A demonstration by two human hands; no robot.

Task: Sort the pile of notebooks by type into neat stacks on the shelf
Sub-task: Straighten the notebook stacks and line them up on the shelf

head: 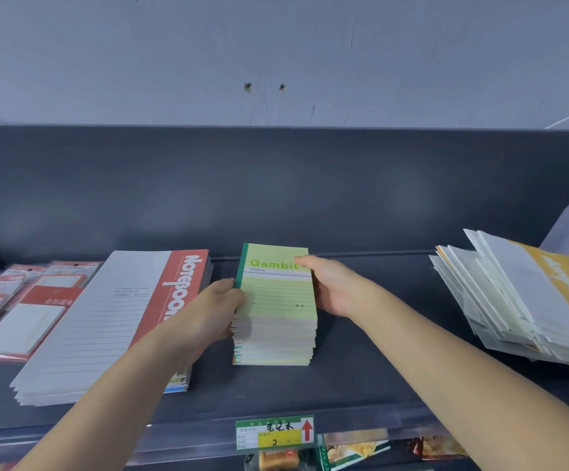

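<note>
Green notebook [278, 290] reads "Gambit", red-striped pad [123, 311] "Notebook", price tag [274, 433] "2".

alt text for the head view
A left hand and right hand hold the sides of a green Gambit notebook stack on a dark shelf. A red-and-white notebook stack lies left of it, an untidy pale pile right.
</note>
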